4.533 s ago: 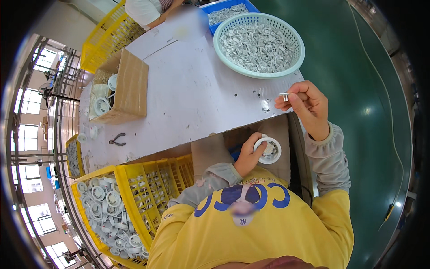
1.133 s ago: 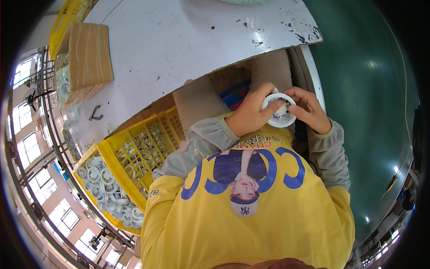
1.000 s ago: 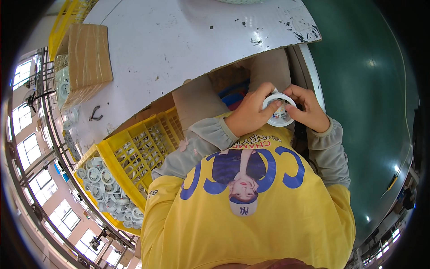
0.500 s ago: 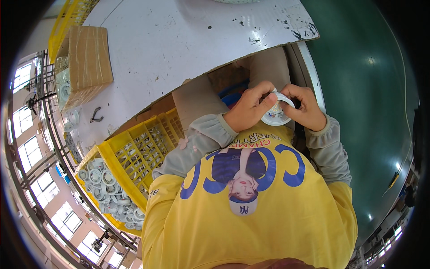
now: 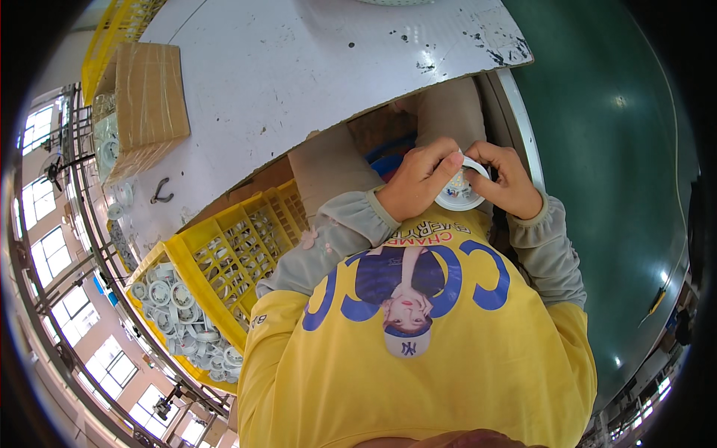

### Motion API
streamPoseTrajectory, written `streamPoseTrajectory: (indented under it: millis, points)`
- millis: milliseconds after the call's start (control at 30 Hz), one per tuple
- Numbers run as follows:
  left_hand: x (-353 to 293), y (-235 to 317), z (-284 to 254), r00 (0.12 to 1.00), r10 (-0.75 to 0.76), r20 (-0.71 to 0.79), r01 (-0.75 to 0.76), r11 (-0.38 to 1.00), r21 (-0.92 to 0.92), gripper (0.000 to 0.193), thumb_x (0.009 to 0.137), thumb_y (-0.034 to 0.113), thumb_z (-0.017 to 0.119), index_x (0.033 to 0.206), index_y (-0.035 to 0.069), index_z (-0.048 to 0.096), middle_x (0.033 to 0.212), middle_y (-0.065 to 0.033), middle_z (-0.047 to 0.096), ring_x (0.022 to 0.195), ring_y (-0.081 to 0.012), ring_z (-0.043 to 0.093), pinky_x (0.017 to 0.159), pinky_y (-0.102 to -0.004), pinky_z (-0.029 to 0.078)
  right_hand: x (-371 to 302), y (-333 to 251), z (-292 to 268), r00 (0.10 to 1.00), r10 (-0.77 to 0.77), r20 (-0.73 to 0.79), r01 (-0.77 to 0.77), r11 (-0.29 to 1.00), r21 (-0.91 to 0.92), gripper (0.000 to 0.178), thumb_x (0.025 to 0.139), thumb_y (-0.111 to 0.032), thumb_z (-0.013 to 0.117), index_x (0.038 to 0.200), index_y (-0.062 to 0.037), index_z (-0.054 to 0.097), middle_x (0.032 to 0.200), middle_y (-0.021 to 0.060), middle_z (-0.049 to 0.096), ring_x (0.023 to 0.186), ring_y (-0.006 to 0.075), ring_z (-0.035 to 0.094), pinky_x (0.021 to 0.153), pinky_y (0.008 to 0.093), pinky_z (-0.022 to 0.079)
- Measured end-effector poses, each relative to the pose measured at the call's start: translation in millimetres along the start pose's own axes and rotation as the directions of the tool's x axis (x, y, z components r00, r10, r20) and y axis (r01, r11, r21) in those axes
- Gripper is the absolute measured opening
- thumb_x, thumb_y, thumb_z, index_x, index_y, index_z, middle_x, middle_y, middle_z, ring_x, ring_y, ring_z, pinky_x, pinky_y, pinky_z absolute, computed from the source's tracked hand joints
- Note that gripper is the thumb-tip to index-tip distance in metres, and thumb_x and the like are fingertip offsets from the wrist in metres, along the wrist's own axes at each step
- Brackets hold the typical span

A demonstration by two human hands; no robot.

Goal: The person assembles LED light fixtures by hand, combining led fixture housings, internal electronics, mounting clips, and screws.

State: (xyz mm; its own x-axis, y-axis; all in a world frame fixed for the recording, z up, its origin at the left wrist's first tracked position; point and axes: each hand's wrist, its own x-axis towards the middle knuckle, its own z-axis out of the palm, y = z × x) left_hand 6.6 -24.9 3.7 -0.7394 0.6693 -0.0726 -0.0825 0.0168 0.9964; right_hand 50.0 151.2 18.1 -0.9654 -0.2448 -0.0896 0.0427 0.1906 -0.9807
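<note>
A round white light fitting (image 5: 461, 201), with a ring-shaped rim and small coloured parts on a pale disc inside, is held between my two hands over my lap, just off the table's near edge. My left hand (image 5: 420, 178) grips its left side, thumb across the upper rim. On the right side, my right hand (image 5: 511, 179) holds the rim, and one of its digits reaches into the opening. The fingers under the fitting are hidden.
At my left stands a yellow crate (image 5: 196, 263) full of similar white round fittings (image 5: 179, 295). Dark-handled pliers (image 5: 160, 191) lie on the white table (image 5: 299, 67) beside an opened cardboard box (image 5: 153, 97). A green floor (image 5: 597, 149) stretches off to the right.
My left thumb has shifted slightly up along the fitting's rim. Both hands keep hold of the fitting in nearly the same place.
</note>
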Motion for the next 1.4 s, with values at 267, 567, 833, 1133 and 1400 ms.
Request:
streamPoseTrajectory:
  millis: [267, 567, 833, 1133, 1400]
  points:
    - [-1, -2, 0, 1.0, 0.025, -0.008, -0.024, 0.999, 0.028, 0.025, 0.09, 0.023, 0.044, 0.079, 0.0, 0.048, 0.064, -0.0097, 0.045, 0.057, -0.0132, 0.041, 0.053, -0.0285, 0.036, -1, -3, 1, 0.999, 0.035, 0.005, -0.035, 0.999, -0.014, 0.012, 0.073, -0.01, 0.057, 0.077, 0.0009, 0.055, 0.057, 0.0019, 0.051, 0.05, 0.0032, 0.044, 0.044, 0.0197, 0.034]
    - [-4, -5, 2, 1.0, 0.029, -0.001, -0.029, 0.999, -0.039, 0.027, 0.09, 0.024, 0.043, 0.08, 0.0, 0.049, 0.066, -0.0101, 0.047, 0.058, -0.0149, 0.043, 0.055, -0.028, 0.037, -2, -4, 3, 1.0, 0.012, -0.013, -0.012, 1.0, -0.022, 0.01, 0.071, -0.01, 0.058, 0.073, 0.0, 0.055, 0.051, 0.001, 0.048, 0.046, 0.0025, 0.041, 0.042, 0.0197, 0.032]
    - [-3, -4, 2, 0.999, 0.044, -0.02, -0.044, 0.999, 0.011, 0.028, 0.09, 0.025, 0.044, 0.08, 0.0, 0.05, 0.066, -0.0098, 0.048, 0.059, -0.0148, 0.045, 0.055, -0.0282, 0.038, -2, 1, 3, 1.0, -0.001, -0.008, 0.001, 1.0, 0.019, 0.011, 0.072, -0.01, 0.058, 0.074, 0.0006, 0.055, 0.053, 0.0014, 0.049, 0.048, 0.003, 0.042, 0.043, 0.0198, 0.033]
    - [-2, -4, 3, 0.998, 0.035, -0.056, -0.032, 0.998, 0.049, 0.028, 0.089, 0.025, 0.045, 0.077, 0.001, 0.05, 0.063, -0.0104, 0.048, 0.057, -0.0156, 0.044, 0.054, -0.0291, 0.037, -1, 9, 6, 0.999, -0.027, -0.033, 0.029, 0.998, 0.061, 0.01, 0.072, -0.009, 0.057, 0.075, 0.0007, 0.054, 0.057, 0.001, 0.05, 0.052, 0.0032, 0.042, 0.045, 0.0202, 0.033]
    - [-3, -9, 4, 0.999, -0.004, -0.038, 0.004, 1.0, 0.004, 0.026, 0.091, 0.024, 0.042, 0.079, 0.001, 0.049, 0.068, -0.0049, 0.047, 0.062, -0.01, 0.042, 0.057, -0.0252, 0.036, -2, 11, 5, 1.0, 0.021, -0.006, -0.02, 0.995, 0.094, 0.009, 0.073, -0.008, 0.056, 0.075, 0.0008, 0.054, 0.059, 0.0008, 0.05, 0.054, 0.0031, 0.042, 0.047, 0.0197, 0.033]
